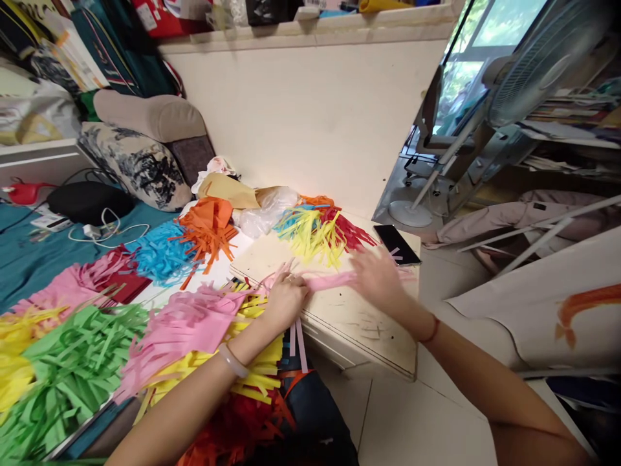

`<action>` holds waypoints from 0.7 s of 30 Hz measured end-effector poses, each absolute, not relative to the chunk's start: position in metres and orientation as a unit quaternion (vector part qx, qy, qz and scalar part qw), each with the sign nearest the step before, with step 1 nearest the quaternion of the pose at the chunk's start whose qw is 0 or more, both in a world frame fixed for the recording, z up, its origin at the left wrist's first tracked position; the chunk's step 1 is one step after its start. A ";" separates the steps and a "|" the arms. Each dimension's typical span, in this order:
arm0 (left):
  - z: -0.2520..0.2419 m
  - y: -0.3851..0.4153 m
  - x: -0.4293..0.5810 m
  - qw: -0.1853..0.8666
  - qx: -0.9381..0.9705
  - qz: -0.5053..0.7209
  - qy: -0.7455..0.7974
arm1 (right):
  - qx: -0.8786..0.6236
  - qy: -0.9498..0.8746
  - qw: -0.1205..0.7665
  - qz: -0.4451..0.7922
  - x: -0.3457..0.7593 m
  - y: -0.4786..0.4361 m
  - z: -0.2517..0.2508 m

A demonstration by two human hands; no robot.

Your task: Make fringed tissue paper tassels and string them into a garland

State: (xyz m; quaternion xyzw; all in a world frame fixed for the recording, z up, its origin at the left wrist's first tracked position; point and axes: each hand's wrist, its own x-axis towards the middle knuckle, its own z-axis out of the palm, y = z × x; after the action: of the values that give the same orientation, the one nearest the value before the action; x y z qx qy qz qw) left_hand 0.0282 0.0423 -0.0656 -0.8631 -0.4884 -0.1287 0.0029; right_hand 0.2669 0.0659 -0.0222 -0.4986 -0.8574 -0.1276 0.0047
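Note:
My left hand [286,299] is closed on a strip of pink fringed tissue paper [330,281] over the small wooden tabletop. The gathered pink length stretches right, to where my right hand [377,279] is over it. Motion smears the right fingers, so their grip does not show clearly. Loose pink ends stick out past both hands. Beyond them, a fringed bundle [315,233] of yellow, blue, red and orange paper rests on the tabletop. A black phone [395,244] lies beside my right hand, near the tabletop's right edge.
Fringed paper in green [82,356], pink [189,323], blue [160,251] and orange [208,226] spreads across the left side. A clear plastic bag [266,213] sits behind the tabletop [359,317]. A standing fan [528,77] and a person's legs [504,217] are at right.

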 end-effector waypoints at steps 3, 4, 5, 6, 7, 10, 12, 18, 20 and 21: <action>-0.069 0.042 0.027 0.005 -0.865 -0.136 -0.483 | -0.645 -0.752 -0.027 -0.137 0.298 0.072 -0.001; -0.069 0.043 0.027 0.007 -0.867 -0.133 -0.481 | -0.648 -0.750 -0.021 -0.134 0.298 0.071 0.002; -0.070 0.043 0.027 0.010 -0.867 -0.131 -0.480 | -0.619 -0.775 -0.007 -0.125 0.293 0.068 0.001; -0.070 0.042 0.027 0.012 -0.867 -0.129 -0.480 | -0.568 -0.816 0.007 -0.107 0.282 0.063 -0.002; -0.071 0.042 0.027 0.014 -0.867 -0.128 -0.481 | -0.484 -0.871 0.022 -0.082 0.268 0.058 -0.009; -0.072 0.042 0.026 0.019 -0.869 -0.129 -0.478 | -0.391 -0.917 0.031 -0.069 0.233 0.044 -0.036; -0.073 0.041 0.026 0.025 -0.870 -0.131 -0.475 | -0.418 -0.903 0.048 -0.085 0.236 0.042 -0.050; -0.076 0.041 0.026 0.025 -0.867 -0.151 -0.473 | -0.674 -0.714 0.053 -0.182 0.312 0.045 -0.036; -0.075 0.040 0.026 0.019 -0.866 -0.143 -0.478 | -0.643 -0.741 0.075 -0.180 0.306 0.040 -0.028; -0.074 0.040 0.026 0.013 -0.866 -0.136 -0.480 | -0.590 -0.787 0.089 -0.159 0.295 0.039 -0.028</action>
State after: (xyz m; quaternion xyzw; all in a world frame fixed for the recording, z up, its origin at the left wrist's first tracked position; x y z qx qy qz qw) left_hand 0.0263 0.0399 -0.0736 -0.8665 -0.4801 -0.1362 0.0130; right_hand 0.2953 0.0387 -0.0280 -0.5899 -0.7866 -0.1593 0.0892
